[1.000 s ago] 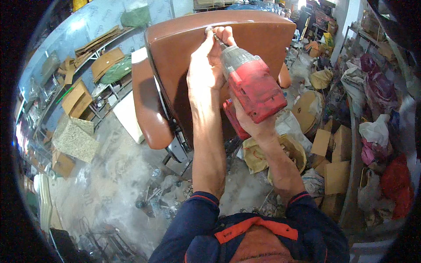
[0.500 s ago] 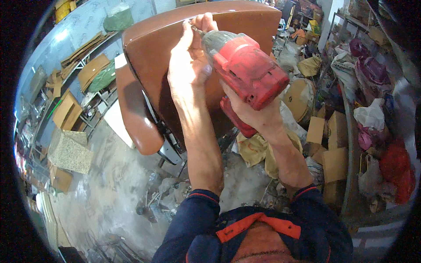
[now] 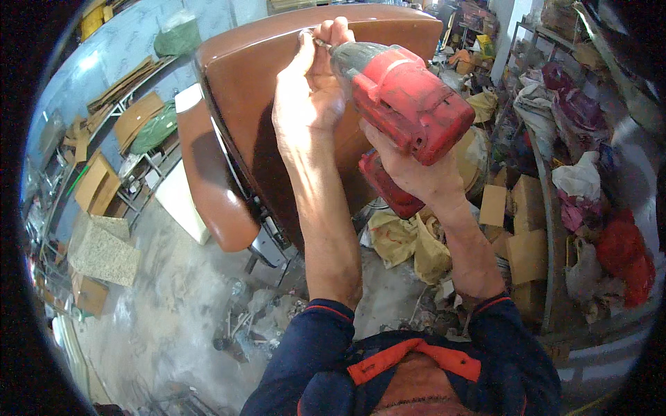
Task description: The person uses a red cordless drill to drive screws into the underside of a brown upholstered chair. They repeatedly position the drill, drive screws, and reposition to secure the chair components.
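My right hand [image 3: 416,166] is wrapped round the handle of a red and grey cordless drill [image 3: 416,97], whose dusty body slants up and left. The drill's nose points at a brown leather chair [image 3: 267,76]. Against that leather, close under its upper edge, my left hand [image 3: 312,97] is closed, thumb and fingers pinched around the front of the drill. A thin metal tip [image 3: 321,43] shows between those fingers; whatever else they grip is too small to make out. A padded brown armrest [image 3: 211,180] hangs at the chair's left side, beside a metal bracket [image 3: 270,246].
Shelves with cardboard sheets [image 3: 139,118] and a green bag [image 3: 154,130] run along the left. On the right stand cardboard boxes [image 3: 527,256] and a rack with plastic bags [image 3: 579,180]. A yellowish sack [image 3: 392,239] and scattered scraps [image 3: 243,319] lie on the grey floor.
The drill and both my hands have shifted slightly to the right against the chair. My left fingers stay pinched at the drill's tip, and my right hand keeps its grip.
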{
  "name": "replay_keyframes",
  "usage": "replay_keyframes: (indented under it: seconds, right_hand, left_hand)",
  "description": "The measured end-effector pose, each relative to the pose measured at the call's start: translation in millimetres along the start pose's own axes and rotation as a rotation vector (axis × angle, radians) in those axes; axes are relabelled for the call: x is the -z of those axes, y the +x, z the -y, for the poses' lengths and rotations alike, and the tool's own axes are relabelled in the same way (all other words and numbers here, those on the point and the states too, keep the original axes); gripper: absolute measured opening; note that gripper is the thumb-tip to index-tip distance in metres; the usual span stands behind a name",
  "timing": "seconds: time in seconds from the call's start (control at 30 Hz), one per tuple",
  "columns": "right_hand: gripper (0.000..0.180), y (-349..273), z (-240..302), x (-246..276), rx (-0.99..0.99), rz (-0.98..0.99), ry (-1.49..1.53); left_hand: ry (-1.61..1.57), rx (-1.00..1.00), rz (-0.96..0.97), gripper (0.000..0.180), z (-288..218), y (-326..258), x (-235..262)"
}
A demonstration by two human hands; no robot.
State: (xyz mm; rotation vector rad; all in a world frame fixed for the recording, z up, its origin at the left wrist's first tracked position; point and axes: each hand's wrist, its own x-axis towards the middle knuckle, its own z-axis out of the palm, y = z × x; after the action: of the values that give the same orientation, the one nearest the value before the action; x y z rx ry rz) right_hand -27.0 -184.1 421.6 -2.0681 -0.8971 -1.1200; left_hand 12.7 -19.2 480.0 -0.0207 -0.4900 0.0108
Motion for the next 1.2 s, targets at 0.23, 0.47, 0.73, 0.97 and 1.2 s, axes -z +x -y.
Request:
replay_keyframes:
  seconds: [0.23,0.47,0.73,0.97,1.2]
  right_hand:
    - [0.026,-1,-2,0,-0.16,-0.019,0.208]
    - [0.056,0,-10,-2,-0.046,0.032,0.107]
    - [0.021,2,1,-2,-0.143,-0.008,0.14]
    - [0.022,1,0,-2,-0.063,-0.03,0.114]
    - [0.02,5,4,1,-0.062,0.007,0.025]
  left_hand:
    - [0.012,0.008,0.021,0.024,-2,2,2]
    - [-0.012,0.02,0.037,0.025,-4,5,8]
    - [0.022,-0.023,-0.01,0.026,-3,2,4]
    - [-0.059,0.077,0.065,0.024,-6,4,5]
    - [-0.071,0.07,0.066,0.025,-6,4,7]
